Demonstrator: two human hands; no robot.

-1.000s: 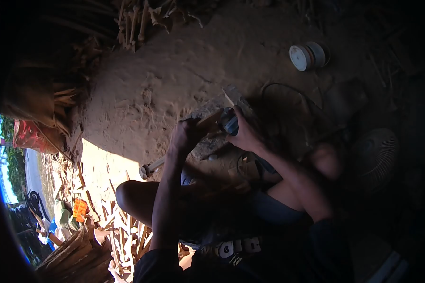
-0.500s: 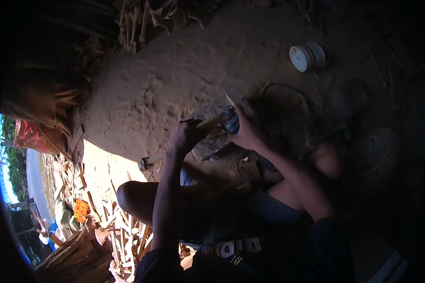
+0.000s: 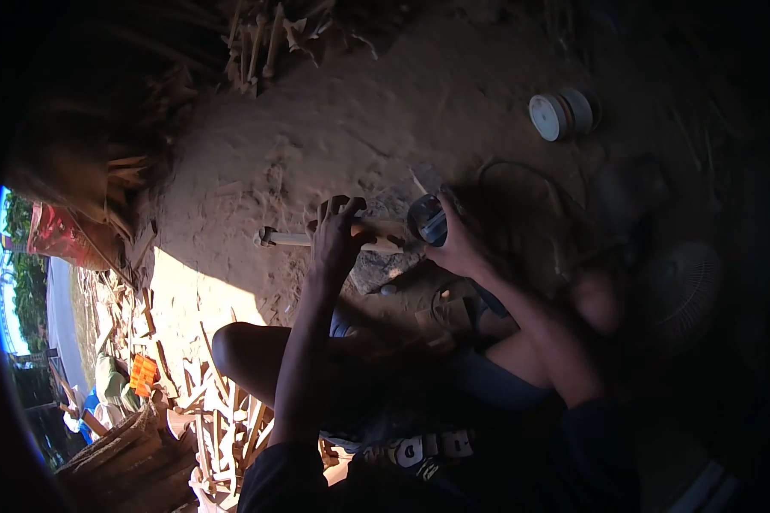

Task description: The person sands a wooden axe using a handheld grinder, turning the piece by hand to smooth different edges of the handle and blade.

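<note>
My left hand (image 3: 337, 235) is around a long pale wooden piece (image 3: 293, 238), its fingers bent and somewhat spread over the top. The piece lies nearly level across the view, with a narrow shaft and a knobbed end to the left and a wider part (image 3: 383, 234) to the right. In my right hand (image 3: 458, 244) is a dark power tool with a round head (image 3: 428, 220), which looks like an angle grinder. Its head is close to the wood's right end; I cannot tell whether they touch. Below both is a rough grey block (image 3: 375, 270) on the dirt.
A white spool-like container (image 3: 549, 118) lies on the dirt floor (image 3: 385, 103) at upper right. A dark cord (image 3: 522, 164) curves behind the tool. Wood offcuts (image 3: 222, 419) pile at lower left, near an orange object (image 3: 143, 374). A round fan-like grille (image 3: 680, 295) stands right.
The wooden piece has turned from slanting to nearly level, its knobbed left end rising in view. My left fingers have loosened and lifted. The power tool has tilted, showing its round head.
</note>
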